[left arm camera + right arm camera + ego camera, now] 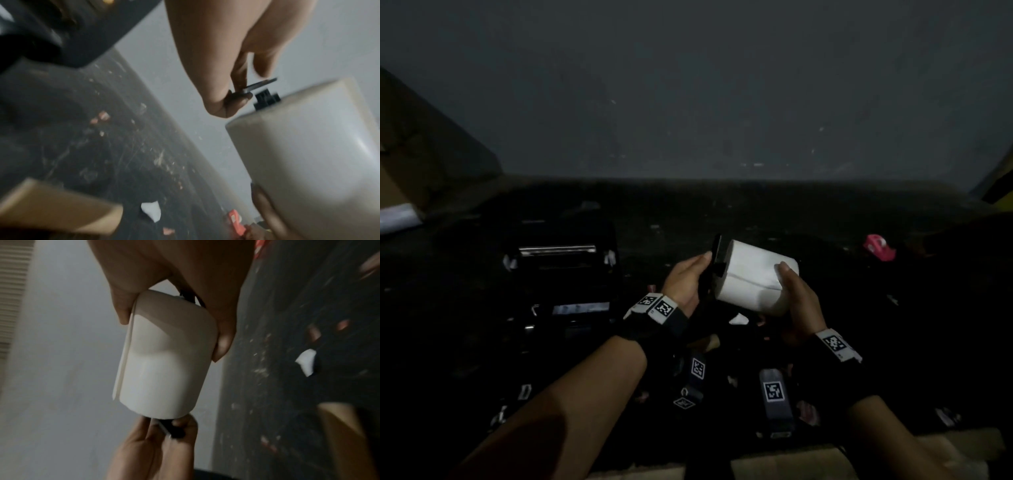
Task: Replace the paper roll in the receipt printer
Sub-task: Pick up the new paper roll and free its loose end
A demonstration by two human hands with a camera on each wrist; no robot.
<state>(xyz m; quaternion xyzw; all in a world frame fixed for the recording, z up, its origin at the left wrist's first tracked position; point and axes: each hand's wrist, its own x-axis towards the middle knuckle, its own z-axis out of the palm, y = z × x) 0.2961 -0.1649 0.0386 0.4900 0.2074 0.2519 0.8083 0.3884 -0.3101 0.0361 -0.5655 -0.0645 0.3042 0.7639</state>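
Observation:
A white paper roll (751,277) is held above the dark table, tilted, its axis running left to right. My right hand (798,301) grips its right end, thumb on top; the roll (164,356) fills the right wrist view. A black spindle stub (266,99) sticks out of the roll's left end. My left hand (685,281) pinches a thin black flat disc (714,260) just off that end, seen edge-on as a thin plate (257,85) in the left wrist view. The black receipt printer (561,274) stands open at the left.
A pink tape dispenser (879,247) lies at the far right. Cardboard (400,164) leans at the far left. A white paper scrap (151,210) and small debris litter the dark table (722,212). A grey wall rises behind. Tagged dark straps (774,394) lie near me.

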